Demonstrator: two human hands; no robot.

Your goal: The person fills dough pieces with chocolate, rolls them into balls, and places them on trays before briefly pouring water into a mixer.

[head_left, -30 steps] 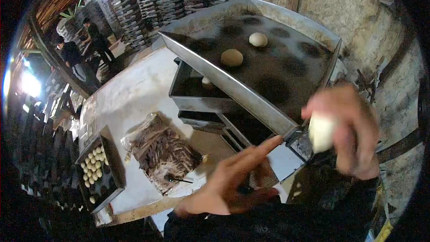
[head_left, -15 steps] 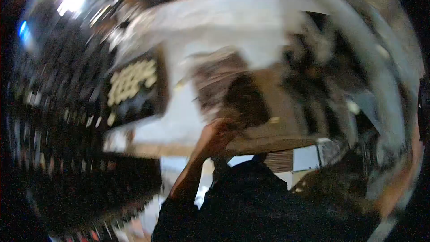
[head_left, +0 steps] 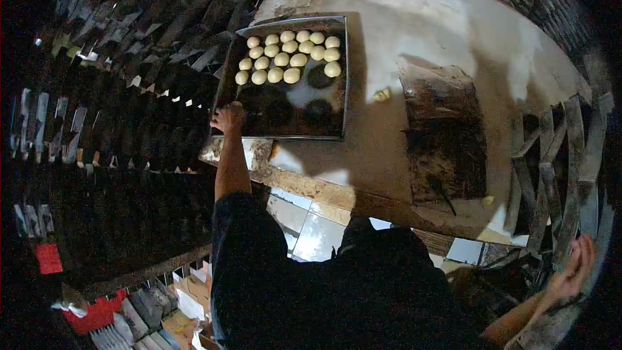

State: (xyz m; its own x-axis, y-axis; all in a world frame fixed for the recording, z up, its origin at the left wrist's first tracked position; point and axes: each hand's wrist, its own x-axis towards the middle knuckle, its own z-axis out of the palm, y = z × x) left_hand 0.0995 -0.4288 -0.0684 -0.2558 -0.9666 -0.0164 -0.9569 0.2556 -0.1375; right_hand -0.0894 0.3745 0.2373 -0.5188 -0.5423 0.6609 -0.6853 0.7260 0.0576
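Note:
A dark metal baking tray lies on the worn worktop, with several rows of pale round dough balls in its far part. Its near part shows bare, dark, stained metal. At the tray's near left corner, my left hand is closed over the rim; the fingertips are partly hidden. Out at the far right, away from the worktop, my right hand is held in the air beside the wooden slats. Its fingers are stretched out and hold nothing that I can see.
Right of the tray lies a dark, stained flat slab with a thin dark tool on it. Small dough scraps sit between them. Wooden slats stand at the right. A red item is low left.
The view has turned left and sharpened. My left hand has gone from near the dark slab to the tray's near left corner. My right hand now shows clearly at the right.

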